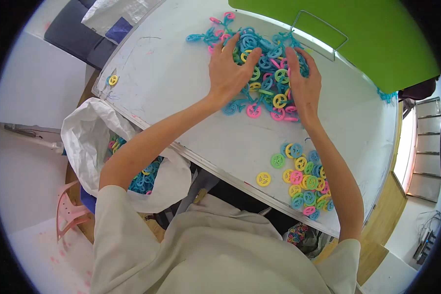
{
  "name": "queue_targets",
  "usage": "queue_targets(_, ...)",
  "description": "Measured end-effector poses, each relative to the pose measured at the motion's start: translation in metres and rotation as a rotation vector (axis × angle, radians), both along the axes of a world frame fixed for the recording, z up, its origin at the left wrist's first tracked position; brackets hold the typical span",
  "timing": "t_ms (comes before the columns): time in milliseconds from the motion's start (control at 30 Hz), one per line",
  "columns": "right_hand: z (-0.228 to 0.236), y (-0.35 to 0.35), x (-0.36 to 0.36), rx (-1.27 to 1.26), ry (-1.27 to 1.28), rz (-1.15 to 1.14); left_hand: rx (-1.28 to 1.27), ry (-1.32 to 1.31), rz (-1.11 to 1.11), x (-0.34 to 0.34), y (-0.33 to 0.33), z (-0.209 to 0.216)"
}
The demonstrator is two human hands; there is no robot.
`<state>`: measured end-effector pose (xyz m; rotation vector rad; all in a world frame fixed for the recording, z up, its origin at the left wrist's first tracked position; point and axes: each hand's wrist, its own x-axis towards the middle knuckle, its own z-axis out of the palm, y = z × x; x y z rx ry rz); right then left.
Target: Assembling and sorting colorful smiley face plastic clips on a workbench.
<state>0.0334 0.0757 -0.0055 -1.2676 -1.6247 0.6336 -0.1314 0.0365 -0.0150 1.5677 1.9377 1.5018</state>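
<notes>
A heap of small plastic spoked wheels [279, 100] in blue, pink, yellow and green, mixed with teal branching plastic pieces, lies on the far part of the white table [206, 142]. My left hand [232, 68] rests on the heap's left side, fingers spread and bent over the pieces. On the opposite side my right hand [305, 85] cups the heap's edge, thumb and fingers apart. Neither hand visibly grips a single piece; some fingertips are hidden among the wheels. Beside my right forearm sits a second group of loose wheels [296, 177], partly covered by that arm. One yellow wheel [263, 179] lies apart.
An open white sack [90, 128] holding more teal pieces and wheels stands at the table's left front. A green panel [377, 36] with a bent wire frame [320, 29] borders the far side. Another yellow wheel [113, 80] lies near the left corner. A pink stool [69, 210] stands lower left.
</notes>
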Motion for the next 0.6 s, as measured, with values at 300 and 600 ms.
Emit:
queue_targets(300,0.022,-0.014,-0.025,-0.148,0.454,0.059,0.052,-0.278,0.044,0.021,0.000,0.022)
queue_targets(600,0.019,-0.007,-0.040,-0.159,0.620,-0.046,0.145,-0.303,0.063,0.035,0.019,0.024)
